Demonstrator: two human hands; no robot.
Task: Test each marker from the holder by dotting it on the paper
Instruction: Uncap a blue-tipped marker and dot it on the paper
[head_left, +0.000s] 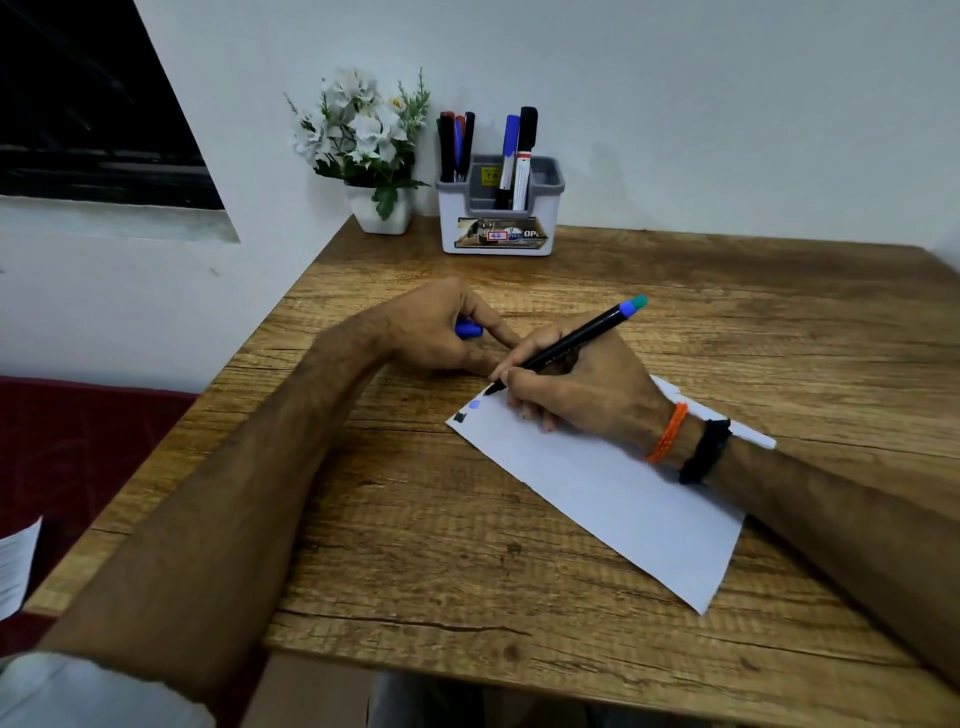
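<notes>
My right hand (576, 384) grips a black marker (566, 345) with a blue and teal end, tip down at the top left corner of the white paper (597, 483). A blue dot (474, 405) and a black mark (460, 417) sit on that corner. My left hand (441, 332) rests on the table just left of the paper and holds a blue cap (467, 329) in its curled fingers. The white and grey holder (498, 208) stands at the back of the table with several markers (457, 145) upright in it.
A white pot of artificial flowers (363, 150) stands left of the holder against the wall. The wooden table (467, 571) ends at its left edge beside a dark red seat (78, 441), where a printed sheet (15, 566) lies.
</notes>
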